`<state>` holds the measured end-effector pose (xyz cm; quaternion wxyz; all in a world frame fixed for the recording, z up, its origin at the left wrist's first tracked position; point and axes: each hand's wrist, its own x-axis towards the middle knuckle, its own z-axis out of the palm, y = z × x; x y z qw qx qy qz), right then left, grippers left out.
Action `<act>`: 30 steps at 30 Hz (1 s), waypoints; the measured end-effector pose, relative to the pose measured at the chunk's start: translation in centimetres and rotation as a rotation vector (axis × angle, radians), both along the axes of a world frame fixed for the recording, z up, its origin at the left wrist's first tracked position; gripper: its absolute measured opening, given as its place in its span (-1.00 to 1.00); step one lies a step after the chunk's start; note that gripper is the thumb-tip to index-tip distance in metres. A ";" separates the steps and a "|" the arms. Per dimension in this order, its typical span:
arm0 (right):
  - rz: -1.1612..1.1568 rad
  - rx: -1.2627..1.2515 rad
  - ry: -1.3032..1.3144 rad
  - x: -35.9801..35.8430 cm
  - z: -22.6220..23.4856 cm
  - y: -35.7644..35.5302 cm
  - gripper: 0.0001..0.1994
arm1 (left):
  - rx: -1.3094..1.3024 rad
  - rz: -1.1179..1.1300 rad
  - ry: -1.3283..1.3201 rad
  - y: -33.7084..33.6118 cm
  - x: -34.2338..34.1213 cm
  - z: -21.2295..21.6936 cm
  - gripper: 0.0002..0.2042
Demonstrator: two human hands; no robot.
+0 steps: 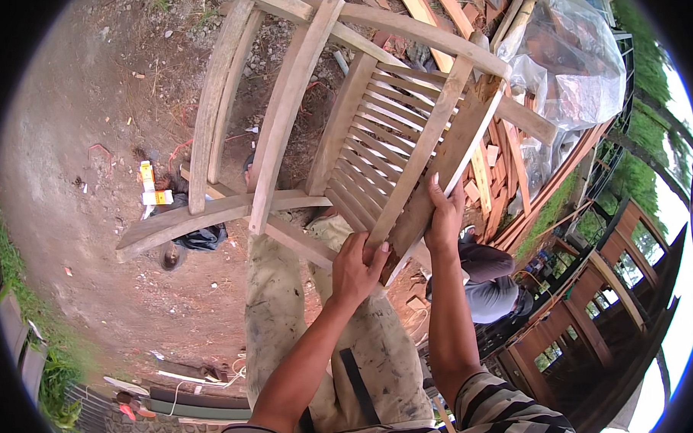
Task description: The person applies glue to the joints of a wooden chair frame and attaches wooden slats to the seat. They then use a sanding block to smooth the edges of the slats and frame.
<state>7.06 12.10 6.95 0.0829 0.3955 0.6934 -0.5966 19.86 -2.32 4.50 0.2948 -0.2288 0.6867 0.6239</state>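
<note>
A bare wooden chair (pixel 282 119) with a slatted panel (pixel 385 131) and curved side pieces is tilted in front of me. My left hand (pixel 356 268) grips the near end of a wide board (pixel 466 140) along the chair's edge, its thumb on the wood. Farther up the same board, my right hand (pixel 444 213) holds on, thumb on the upper face and fingers over the outer edge. The undersides of both grips are hidden. Below the chair, my stained trouser legs (pixel 277 310) show.
Loose planks and offcuts (pixel 493 165) lie at the right beside clear plastic sheeting (pixel 570 63). A person in grey (pixel 490 292) is low down at the right. Yellow-and-white boxes (pixel 153 183) and a black bag (pixel 202 237) are on the dirt. Boards (pixel 200 401) lie lower left.
</note>
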 end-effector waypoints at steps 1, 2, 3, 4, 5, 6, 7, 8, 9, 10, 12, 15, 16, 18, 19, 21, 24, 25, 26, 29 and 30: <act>-0.001 0.001 0.019 0.1 -0.2 0.0 -0.59 | -0.036 -0.008 0.047 0.0 0.4 -0.2 -0.63; 0.006 -0.008 0.004 0.3 -0.4 0.3 -0.57 | -0.069 -0.019 0.091 0.1 0.2 -0.3 -0.62; -0.003 -0.003 0.002 0.5 -0.6 0.6 -0.57 | -0.057 -0.013 0.083 0.0 0.1 -0.3 -0.62; -0.012 0.001 0.000 0.6 -0.7 0.7 -0.56 | -0.047 -0.007 0.076 -0.1 0.0 -0.1 -0.62; -0.027 0.005 -0.007 0.8 -0.7 0.6 -0.55 | -0.037 -0.007 0.063 -0.4 -0.1 0.2 -0.62; 0.010 0.010 -0.004 0.9 -0.7 0.7 -0.55 | -0.031 0.004 0.068 -0.4 -0.1 0.1 -0.62; -0.001 0.011 0.011 0.9 -0.6 0.5 -0.52 | -0.027 0.016 0.073 -0.3 -0.1 -0.1 -0.63; -0.012 0.011 0.031 0.6 -0.4 0.2 -0.50 | -0.024 0.028 0.083 -0.3 -0.2 -0.2 -0.63; -0.022 0.009 0.051 0.4 -0.3 0.0 -0.47 | -0.014 0.033 0.071 -0.3 -0.2 -0.3 -0.63; -0.020 0.041 0.034 0.6 -0.5 0.2 -0.47 | -0.004 0.036 0.060 -0.3 -0.1 -0.4 -0.64; -0.056 0.070 0.035 0.7 -0.6 0.2 -0.48 | -0.028 0.041 0.098 0.0 -0.1 -0.7 -0.65; -0.059 0.091 0.053 0.8 -0.3 -0.3 -0.49 | -0.053 0.030 0.135 -0.2 0.0 -0.6 -0.66; -0.046 0.101 0.049 0.7 -0.2 -0.3 -0.49 | -0.014 0.030 0.080 -0.3 0.0 -0.3 -0.66; -0.029 0.108 0.047 0.3 0.1 -0.6 -0.50 | 0.006 0.038 0.070 -0.5 -0.2 -0.4 -0.66; -0.028 0.106 0.045 0.3 0.7 -1.1 -0.50 | -0.013 0.044 0.112 -0.5 0.2 -0.6 -0.66; -0.028 0.113 0.041 0.2 1.2 -1.7 -0.50 | -0.037 0.054 0.142 -0.5 0.4 -0.4 -0.64; -0.027 0.131 0.065 0.1 1.3 -2.1 -0.49 | -0.030 0.077 0.105 -0.9 0.4 0.1 -0.62; -0.025 0.132 0.073 0.2 1.2 -2.2 -0.49 | -0.015 0.092 0.072 -1.1 0.3 0.2 -0.62; -0.020 0.133 0.087 0.1 1.2 -2.1 -0.48 | 0.001 0.110 0.044 -1.0 0.1 0.4 -0.61; -0.008 0.177 0.072 0.7 1.1 -1.8 -0.46 | -0.039 0.037 0.035 -1.4 0.6 0.5 -0.58; -0.010 0.156 0.073 0.7 1.4 -1.9 -0.42 | -0.034 0.034 0.037 -1.5 0.2 0.5 -0.58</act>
